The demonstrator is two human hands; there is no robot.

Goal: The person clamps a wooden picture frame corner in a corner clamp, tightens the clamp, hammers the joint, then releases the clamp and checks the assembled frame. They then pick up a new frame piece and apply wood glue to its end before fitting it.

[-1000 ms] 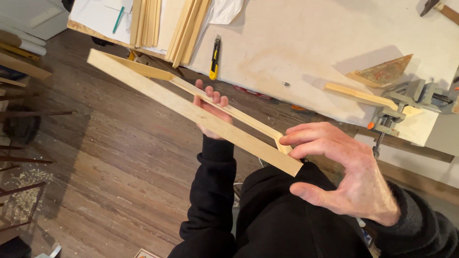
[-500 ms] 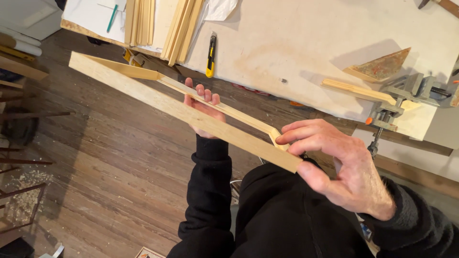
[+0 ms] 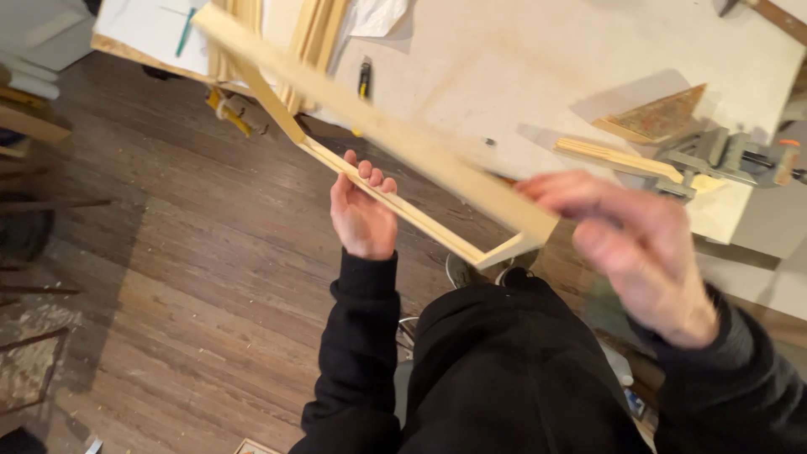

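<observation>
Workbench (image 3: 521, 76) runs across the top right, pale and scuffed. On it: a stack of wood strips (image 3: 315, 34) at the upper left, white paper (image 3: 139, 21) with a green pen (image 3: 184, 34) beside them, and crumpled white plastic (image 3: 378, 15). A yellow-and-black utility knife (image 3: 364, 80) lies just right of the strips. Further right sits a triangular wood offcut (image 3: 660, 116), with a short wood moulding (image 3: 618, 158) below it, next to a grey metal clamp (image 3: 727, 155). A yellow-handled clamp (image 3: 229, 111) hangs at the bench's left edge. Dark plank floor (image 3: 168, 277) below; sawdust (image 3: 29, 370) at the lower left. Shoe (image 3: 466, 271) on the floor near the bench.
</observation>
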